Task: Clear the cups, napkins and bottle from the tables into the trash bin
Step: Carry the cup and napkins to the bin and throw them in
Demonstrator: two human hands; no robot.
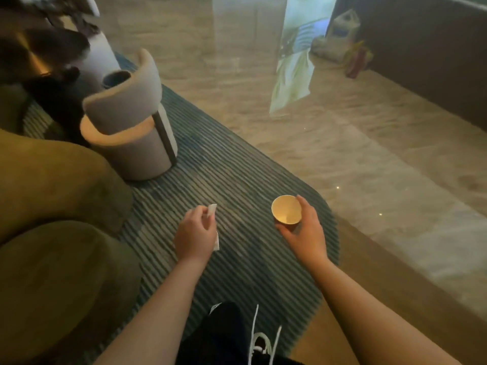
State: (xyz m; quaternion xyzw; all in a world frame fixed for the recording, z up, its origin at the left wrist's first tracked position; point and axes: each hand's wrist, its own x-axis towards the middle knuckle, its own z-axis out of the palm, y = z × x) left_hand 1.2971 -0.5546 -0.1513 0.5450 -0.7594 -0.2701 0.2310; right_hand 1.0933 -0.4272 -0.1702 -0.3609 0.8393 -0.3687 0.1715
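My right hand point(303, 230) grips a small paper cup point(286, 209), its open mouth facing up and looking empty inside. My left hand point(195, 233) pinches a white napkin point(212, 208); one end sticks out above the fingers and another edge shows below the palm. Both hands are held out over the striped teal rug point(237, 167). No bottle or trash bin is plainly visible.
A beige round-backed chair point(126, 127) stands on the rug at upper left. Olive-green sofa cushions point(52, 206) fill the left side. A dark table with a gold top point(29, 54) sits at the far left. Polished stone floor point(369, 154) lies to the right, with bags point(342, 40) by the wall.
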